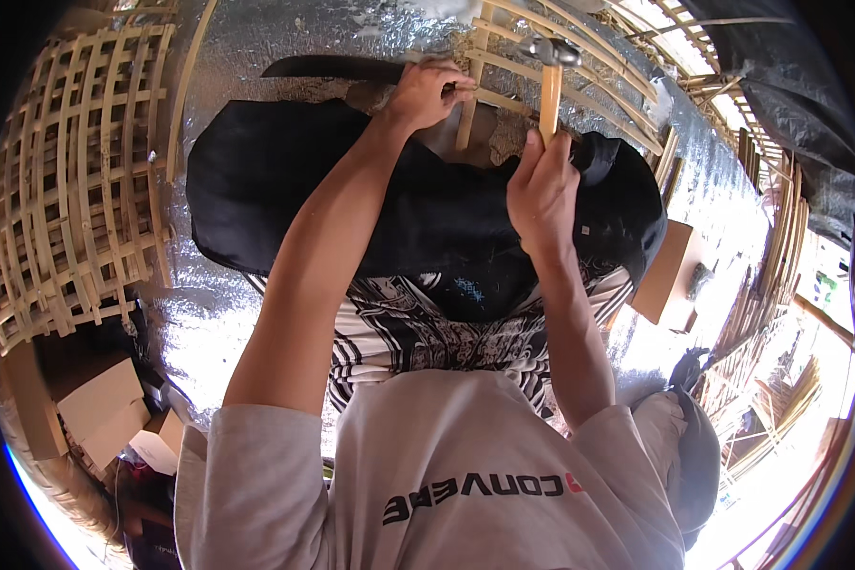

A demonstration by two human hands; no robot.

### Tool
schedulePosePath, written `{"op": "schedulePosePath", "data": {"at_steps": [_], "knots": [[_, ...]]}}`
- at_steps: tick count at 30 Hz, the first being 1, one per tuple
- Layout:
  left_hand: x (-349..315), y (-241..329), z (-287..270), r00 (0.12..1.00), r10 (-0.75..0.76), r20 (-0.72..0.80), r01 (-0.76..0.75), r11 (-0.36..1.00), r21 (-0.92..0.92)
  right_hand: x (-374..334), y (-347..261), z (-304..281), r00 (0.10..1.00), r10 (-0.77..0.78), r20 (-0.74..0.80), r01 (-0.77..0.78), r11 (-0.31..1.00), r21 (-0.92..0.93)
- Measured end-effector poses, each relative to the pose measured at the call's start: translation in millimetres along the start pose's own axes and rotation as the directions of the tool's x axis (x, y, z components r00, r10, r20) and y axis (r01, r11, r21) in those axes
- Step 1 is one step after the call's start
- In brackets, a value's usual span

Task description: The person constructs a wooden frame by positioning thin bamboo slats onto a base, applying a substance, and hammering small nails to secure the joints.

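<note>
My right hand (544,190) grips a hammer (549,100) by its light wooden handle. The metal head is raised above a lattice of split bamboo strips (503,95) beyond my knees. At the lattice's left edge, my left hand (429,93) is closed, its fingertips pinched together near a strip's end. Whatever lies in that pinch is too small to make out. A dark, curved, blade-like piece (331,66) lies beside my left wrist, its right end hidden behind the hand. Black cloth (285,190) covers my lap beneath both forearms.
A large woven bamboo panel (81,180) stands at the left. Below it are opened cardboard boxes (104,408). Shiny silver sheeting (247,57) covers the floor. Another cardboard box (665,275) sits by my right knee, with bundled bamboo strips (769,256) farther right.
</note>
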State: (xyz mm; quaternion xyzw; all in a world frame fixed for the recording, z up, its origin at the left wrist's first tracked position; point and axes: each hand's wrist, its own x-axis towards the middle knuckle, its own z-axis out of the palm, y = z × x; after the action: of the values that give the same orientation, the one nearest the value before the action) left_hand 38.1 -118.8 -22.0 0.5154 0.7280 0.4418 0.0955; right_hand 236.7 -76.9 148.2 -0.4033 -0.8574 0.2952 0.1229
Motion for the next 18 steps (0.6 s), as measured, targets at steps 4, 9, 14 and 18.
{"op": "schedulePosePath", "data": {"at_steps": [4,9,14,18], "knots": [[-2.6,-1.8,7.4,0.994,0.088,-0.065,-0.085,0.995,0.046,6.7,38.8,23.7,0.984,0.015,0.179,0.026,0.974,-0.226],[-2.2,-1.7,5.4,0.995,0.078,-0.060,-0.077,0.997,0.021,5.6,16.6,5.2,0.999,-0.035,0.033,0.037,0.999,-0.040],[2.6,-1.9,7.2,0.985,0.144,-0.092,-0.145,0.989,-0.003,14.7,34.4,10.9,0.988,0.015,0.154,0.012,0.985,-0.174],[0.4,2.1,1.5,0.998,0.046,-0.048,-0.052,0.991,-0.120,7.1,42.2,25.1,0.977,-0.140,0.163,0.170,0.968,-0.185]]}}
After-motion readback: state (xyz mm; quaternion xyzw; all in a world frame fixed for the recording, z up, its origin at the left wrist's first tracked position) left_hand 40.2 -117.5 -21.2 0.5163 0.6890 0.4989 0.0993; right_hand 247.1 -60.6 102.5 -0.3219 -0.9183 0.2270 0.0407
